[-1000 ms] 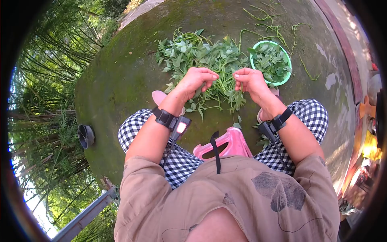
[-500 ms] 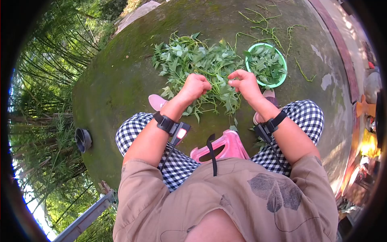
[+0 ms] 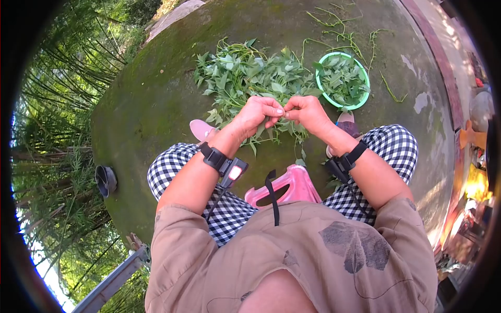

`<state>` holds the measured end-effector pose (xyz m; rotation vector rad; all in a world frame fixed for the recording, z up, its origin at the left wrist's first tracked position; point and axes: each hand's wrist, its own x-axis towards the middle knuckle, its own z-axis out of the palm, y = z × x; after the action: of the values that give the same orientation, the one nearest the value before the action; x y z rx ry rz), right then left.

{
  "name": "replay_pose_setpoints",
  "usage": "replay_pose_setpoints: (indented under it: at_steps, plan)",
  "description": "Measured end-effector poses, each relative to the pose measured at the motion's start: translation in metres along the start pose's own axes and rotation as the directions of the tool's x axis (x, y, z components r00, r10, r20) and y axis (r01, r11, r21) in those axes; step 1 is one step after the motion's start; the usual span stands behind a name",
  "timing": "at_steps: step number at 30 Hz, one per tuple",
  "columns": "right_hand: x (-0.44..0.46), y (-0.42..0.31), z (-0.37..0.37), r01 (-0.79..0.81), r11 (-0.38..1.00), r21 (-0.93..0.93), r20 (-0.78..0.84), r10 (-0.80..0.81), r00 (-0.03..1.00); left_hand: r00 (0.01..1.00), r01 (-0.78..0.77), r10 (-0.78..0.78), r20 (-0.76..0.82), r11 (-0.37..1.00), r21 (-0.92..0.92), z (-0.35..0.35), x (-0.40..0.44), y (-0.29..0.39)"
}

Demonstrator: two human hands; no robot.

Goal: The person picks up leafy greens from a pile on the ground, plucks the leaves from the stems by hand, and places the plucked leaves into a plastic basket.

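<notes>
I've got left hand (image 3: pixel 257 113) and right hand (image 3: pixel 309 112) together, fingertips meeting at the near side of the leafy pile (image 3: pixel 237 75); can't tell what's pinched. Looks like joint fingerwork. Leaf-filled basin (image 3: pixel 368 86) sits beside the pile, right.

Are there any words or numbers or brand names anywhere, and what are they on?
No, there are none that I can read.
Shirt: leaf pictures, no letters showing.
Green basket and pink stool: no writing showing.
Wrist gadgets: too small to tell.
Things at the right edge: too blurred to tell.
</notes>
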<state>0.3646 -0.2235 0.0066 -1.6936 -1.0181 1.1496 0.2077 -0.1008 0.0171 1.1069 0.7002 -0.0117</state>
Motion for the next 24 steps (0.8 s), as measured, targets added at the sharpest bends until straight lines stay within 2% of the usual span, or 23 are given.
replay_pose_setpoints:
  at_steps: [3,5,6,7,10,19,20,21,22,24]
  plan:
    - [0.001,-0.001,0.001,-0.03,0.973,0.228,0.008,0.028,1.0,0.991,0.073,-0.06,-0.116,0.992,0.105,-0.011,0.006,-0.011]
    - [0.001,-0.013,-0.003,-0.043,0.926,0.376,0.003,0.045,0.999,0.965,0.074,-0.05,-0.256,0.994,0.085,-0.016,0.007,-0.022]
    - [0.002,-0.011,-0.003,-0.062,0.921,0.386,-0.001,0.068,0.998,0.947,0.077,-0.048,-0.319,0.994,0.08,-0.014,0.005,-0.022]
    - [0.004,-0.007,-0.005,-0.08,0.915,0.396,-0.01,0.091,0.996,0.958,0.049,-0.054,-0.28,0.998,-0.025,-0.014,0.005,-0.019]
    - [0.007,0.004,-0.005,-0.132,0.915,0.381,-0.014,0.149,0.989,0.992,-0.019,-0.002,-0.124,0.985,-0.169,-0.003,0.004,-0.007]
    - [0.003,0.012,0.003,-0.167,0.911,0.377,0.001,0.18,0.984,0.989,-0.051,0.036,-0.146,0.994,-0.098,0.014,0.018,-0.017]
    - [0.002,0.012,0.004,-0.164,0.908,0.386,-0.018,0.186,0.982,0.977,-0.053,0.035,-0.209,0.995,-0.083,0.013,0.02,-0.019]
    - [0.003,0.018,0.005,-0.198,0.918,0.343,-0.065,0.234,0.97,0.962,-0.058,0.039,-0.272,0.996,-0.063,0.011,0.024,-0.019]
    - [-0.002,0.009,0.0,-0.283,0.953,0.106,-0.125,0.295,0.947,0.941,-0.06,0.043,-0.335,0.997,-0.04,0.009,0.026,-0.015]
    - [-0.006,0.02,-0.005,-0.323,0.909,-0.262,-0.21,0.273,0.939,0.889,-0.105,0.074,-0.452,0.994,-0.043,-0.001,0.026,-0.003]
